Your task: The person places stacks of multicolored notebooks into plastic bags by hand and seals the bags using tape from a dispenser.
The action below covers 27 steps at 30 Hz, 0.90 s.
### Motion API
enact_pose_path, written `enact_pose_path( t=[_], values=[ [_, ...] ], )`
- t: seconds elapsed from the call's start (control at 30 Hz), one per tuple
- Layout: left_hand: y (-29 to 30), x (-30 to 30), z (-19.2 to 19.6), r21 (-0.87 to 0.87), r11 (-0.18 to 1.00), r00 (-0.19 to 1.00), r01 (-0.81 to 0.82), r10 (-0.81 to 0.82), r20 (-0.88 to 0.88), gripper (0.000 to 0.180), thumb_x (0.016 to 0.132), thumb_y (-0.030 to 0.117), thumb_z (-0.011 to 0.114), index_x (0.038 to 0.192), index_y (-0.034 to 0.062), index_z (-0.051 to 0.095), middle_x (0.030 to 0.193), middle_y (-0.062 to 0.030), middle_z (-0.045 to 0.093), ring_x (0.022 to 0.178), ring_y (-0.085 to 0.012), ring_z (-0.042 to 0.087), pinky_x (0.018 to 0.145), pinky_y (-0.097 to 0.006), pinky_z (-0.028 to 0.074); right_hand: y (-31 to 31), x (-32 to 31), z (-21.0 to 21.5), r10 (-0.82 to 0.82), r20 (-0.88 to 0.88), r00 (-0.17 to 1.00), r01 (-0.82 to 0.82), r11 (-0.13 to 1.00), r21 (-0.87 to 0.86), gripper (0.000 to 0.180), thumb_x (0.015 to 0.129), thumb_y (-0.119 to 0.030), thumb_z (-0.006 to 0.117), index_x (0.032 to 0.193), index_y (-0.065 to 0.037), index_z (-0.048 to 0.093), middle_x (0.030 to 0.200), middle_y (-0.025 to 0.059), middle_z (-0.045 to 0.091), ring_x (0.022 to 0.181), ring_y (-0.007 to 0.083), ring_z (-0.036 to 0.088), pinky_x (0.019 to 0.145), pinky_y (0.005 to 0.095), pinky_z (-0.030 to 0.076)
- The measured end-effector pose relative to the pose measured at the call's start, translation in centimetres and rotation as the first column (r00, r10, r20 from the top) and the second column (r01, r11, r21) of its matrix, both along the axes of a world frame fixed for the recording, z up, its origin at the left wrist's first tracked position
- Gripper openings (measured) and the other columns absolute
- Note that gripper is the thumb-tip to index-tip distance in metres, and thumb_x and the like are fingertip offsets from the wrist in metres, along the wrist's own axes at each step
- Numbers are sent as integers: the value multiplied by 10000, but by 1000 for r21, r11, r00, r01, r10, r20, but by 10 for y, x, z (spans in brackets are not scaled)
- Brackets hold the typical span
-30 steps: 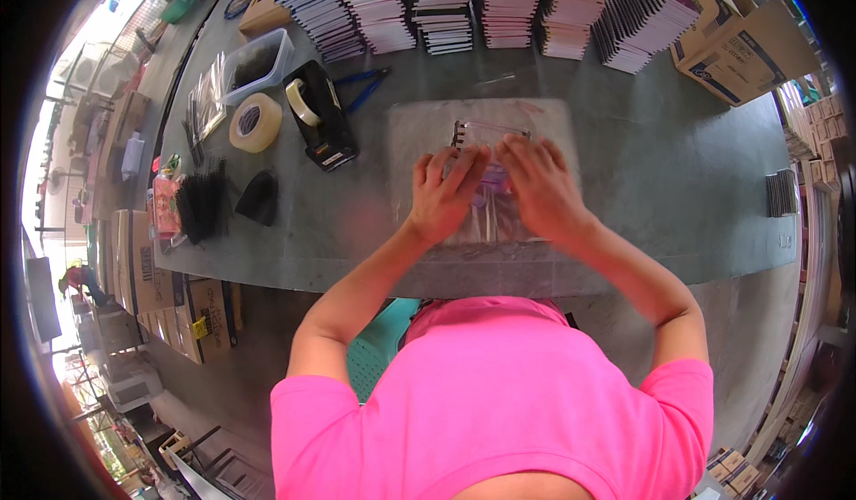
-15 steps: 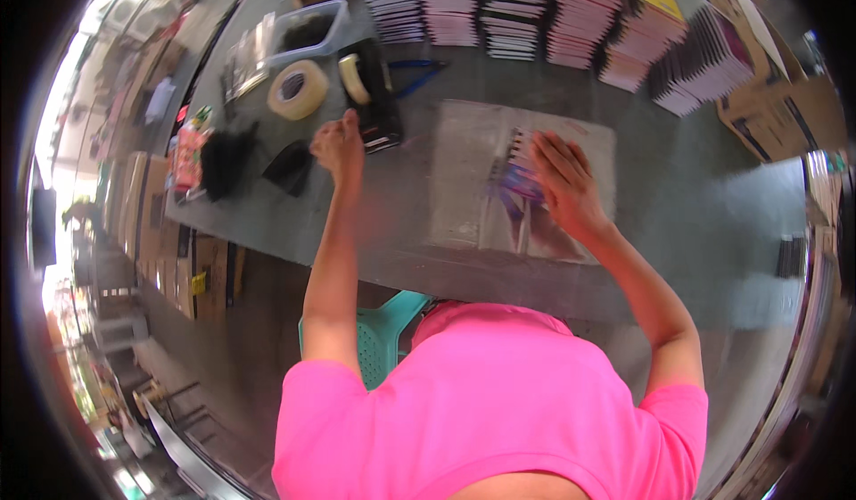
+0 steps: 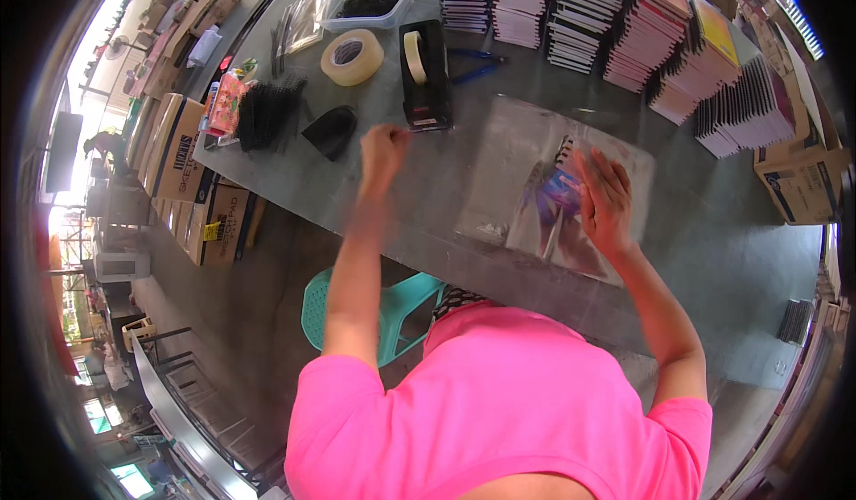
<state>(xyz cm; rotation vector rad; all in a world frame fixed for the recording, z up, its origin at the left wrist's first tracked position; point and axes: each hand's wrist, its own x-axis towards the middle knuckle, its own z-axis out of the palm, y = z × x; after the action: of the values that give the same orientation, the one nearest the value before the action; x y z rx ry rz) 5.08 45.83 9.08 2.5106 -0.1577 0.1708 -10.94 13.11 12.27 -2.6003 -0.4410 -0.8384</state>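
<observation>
My right hand [image 3: 606, 198] lies flat with its fingers stretched out, on a clear plastic sleeve [image 3: 504, 157]. Under its palm and fingers is a small spiral-bound notebook [image 3: 555, 192] with a blue and purple cover, partly hidden by the hand. My left hand [image 3: 385, 152] is closed in a pinch just beside the near end of a black tape dispenser [image 3: 430, 99], which carries a narrow roll of tape [image 3: 415, 57]. Whatever the left fingers hold, if anything, is too small to make out; that forearm is blurred by motion.
A wide tape roll [image 3: 353, 57], a clear plastic tub [image 3: 367, 5], black plastic pieces [image 3: 330, 132] and blue pliers-like tool [image 3: 477, 65] lie beyond my left hand. Several notebook stacks [image 3: 584, 14] line the far edge. Cardboard boxes [image 3: 807, 186] stand right; a green stool [image 3: 392, 317] below.
My left hand has drawn back toward me from the dispenser's side to its near end. The right hand stays on the notebook. The whole view has shifted and turned.
</observation>
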Motion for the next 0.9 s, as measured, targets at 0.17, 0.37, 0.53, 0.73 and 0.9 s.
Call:
enact_pose_path(
  t=[0.17,0.37,0.53,0.73,0.9],
  values=[
    [-66,-39,52,-583,813,960,-17,-149,-236,263,870,222,589,750,1,667,595,-24,571,498,-97,488,452,-234,363,-7,3,-12,-2,38,999,0,998,68,464,804,-5,509,1266,-34,474,1187,80,586,1149,242,522,969,411,362],
    [-181,-130,40,-814,568,819,-122,-406,-406,304,880,241,584,681,16,629,569,-17,548,484,-81,469,427,-241,345,-5,4,-3,70,35,997,-73,995,74,592,756,-3,541,1325,-22,379,1218,107,561,1158,243,510,975,403,359],
    [-188,-124,12,-422,883,972,206,-235,-18,192,816,187,651,715,25,634,578,-30,584,498,-85,484,457,-265,391,-5,-5,8,84,-95,992,-71,989,127,637,725,-64,598,1323,-37,381,1273,105,511,1206,254,458,990,428,337],
    [-117,-83,3,-445,894,996,47,-78,-51,129,762,147,702,736,37,639,655,-80,621,580,-235,581,558,-323,452,-16,6,18,-33,-187,982,60,988,143,615,701,-217,694,1253,-52,481,1251,116,510,1199,271,448,1006,436,319],
    [-17,27,-6,-170,977,891,-128,189,414,251,798,284,676,790,34,659,689,-109,610,652,-192,587,638,-330,444,-30,27,22,-4,-435,900,160,933,323,576,709,-325,724,1192,-63,553,1213,136,536,1142,267,489,973,399,356]
  ],
)
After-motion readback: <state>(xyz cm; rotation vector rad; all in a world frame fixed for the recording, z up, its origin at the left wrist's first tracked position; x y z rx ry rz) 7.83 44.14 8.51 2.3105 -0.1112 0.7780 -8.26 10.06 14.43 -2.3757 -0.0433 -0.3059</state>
